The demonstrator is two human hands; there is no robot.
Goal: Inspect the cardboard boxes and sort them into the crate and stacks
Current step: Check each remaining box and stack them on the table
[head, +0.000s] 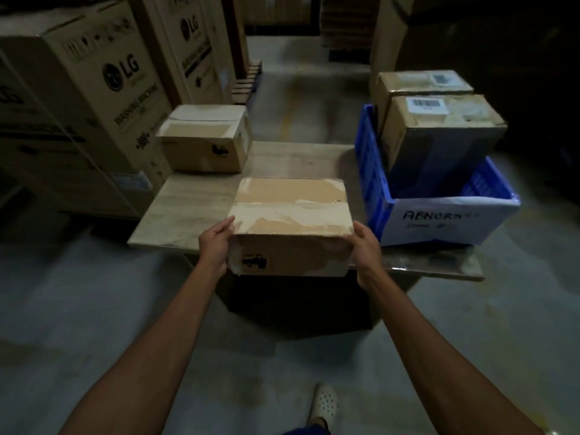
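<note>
- A blue plastic crate (373,171) sits on the right end of a pale wooden table (194,208). Two closed brown cardboard boxes stand inside it, the nearer box (439,136) just in front of the farther box (420,81), both rising above the rim.
- A small brown carton with white-lined top flaps (204,142) stands at the table's far left corner.
- The flat brown cardboard box with torn pale tape (288,211) is in the middle of the table's near side, jutting out past the front edge. I cannot tell whether it rests on the table or is lifted.
- The left hand (216,243) grips its near left corner, thumb on the top edge. The right hand (365,246) clasps the near right corner.
- Bare tabletop lies between the held box, the small carton and the crate. Grey concrete floor (94,309) spreads in front.
- A white paper sheet (452,218) on the crate's near wall reads "ABNORM", the rest blurred.
- The nearer box carries a barcode sticker (423,103).
- Tall cartons at left (88,98) read "LG" and "WASHING MACHINE".
</note>
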